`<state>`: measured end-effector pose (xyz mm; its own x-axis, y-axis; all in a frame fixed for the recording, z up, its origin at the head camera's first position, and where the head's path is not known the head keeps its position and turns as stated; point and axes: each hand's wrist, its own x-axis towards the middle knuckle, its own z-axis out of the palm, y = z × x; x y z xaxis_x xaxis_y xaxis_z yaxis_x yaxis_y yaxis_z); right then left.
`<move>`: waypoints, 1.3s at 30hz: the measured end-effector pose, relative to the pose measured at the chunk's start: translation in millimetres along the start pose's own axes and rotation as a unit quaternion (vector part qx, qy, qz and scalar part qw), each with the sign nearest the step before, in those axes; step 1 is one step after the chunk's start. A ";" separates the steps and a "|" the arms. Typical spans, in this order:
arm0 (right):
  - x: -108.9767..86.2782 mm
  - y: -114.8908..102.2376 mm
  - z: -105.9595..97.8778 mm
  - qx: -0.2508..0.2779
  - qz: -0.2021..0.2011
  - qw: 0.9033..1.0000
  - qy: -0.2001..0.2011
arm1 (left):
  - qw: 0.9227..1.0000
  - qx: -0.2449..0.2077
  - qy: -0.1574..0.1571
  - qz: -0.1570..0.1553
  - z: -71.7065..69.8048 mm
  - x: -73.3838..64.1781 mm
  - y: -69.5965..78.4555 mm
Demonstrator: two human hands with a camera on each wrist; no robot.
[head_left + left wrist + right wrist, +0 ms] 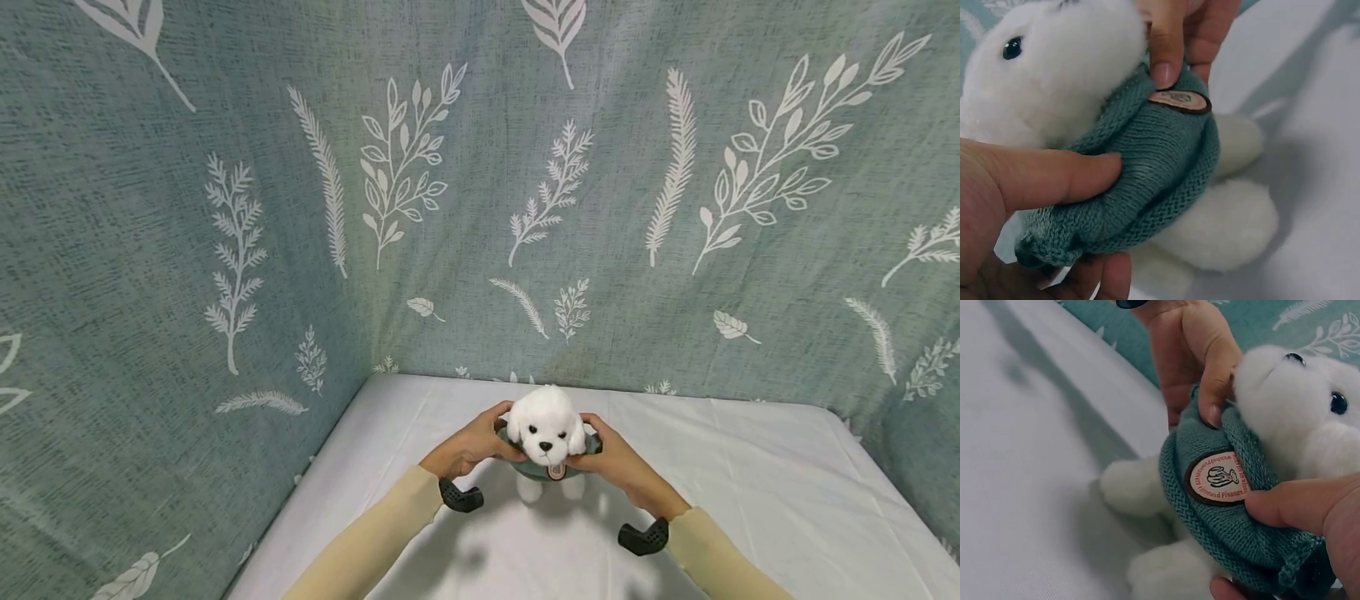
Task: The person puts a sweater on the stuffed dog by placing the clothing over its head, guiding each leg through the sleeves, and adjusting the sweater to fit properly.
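Observation:
A white plush dog (546, 421) in a teal knitted sweater (1147, 156) faces me above the white table. My left hand (480, 442) grips its body from the left, thumb (1066, 175) across the sweater's front and fingers curled behind. From the right, my right hand (615, 458) holds the other side the same way, its thumb (1291, 503) at the edge of an oval patch (1217, 478) on the chest. Below the sweater hang the white legs (1141, 487); whether they touch the table I cannot tell.
The white-covered table (420, 417) spreads around the dog. Behind it and along its left side hangs a teal curtain (480, 208) with white leaf prints. Black straps (643, 537) sit at both wrists, over pale sleeves (375, 533).

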<state>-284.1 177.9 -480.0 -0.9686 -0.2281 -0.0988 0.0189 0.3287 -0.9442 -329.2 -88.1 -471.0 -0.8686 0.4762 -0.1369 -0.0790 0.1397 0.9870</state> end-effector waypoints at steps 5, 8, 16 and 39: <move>-0.2 0.8 0.5 0.000 -0.006 1.000 0.003 | 0.999 0.029 0.016 0.008 -1.7 3.0 -2.1; -0.2 2.2 0.9 0.001 -0.005 1.000 0.004 | 0.998 0.054 0.023 0.013 -2.4 3.9 -3.3; -0.4 4.6 1.9 -0.010 -0.013 1.000 0.011 | 0.995 0.091 0.023 0.017 -4.4 1.8 -5.9; -3.1 0.1 2.5 -0.080 -0.038 0.995 0.049 | 0.991 0.107 0.020 0.072 -6.9 -2.3 -12.1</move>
<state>-280.5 176.4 -480.6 -0.9852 -0.1709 0.0097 -0.0880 0.4574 -0.8849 -329.6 -96.9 -482.1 -0.8827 0.4697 0.0128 0.1499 0.2558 0.9550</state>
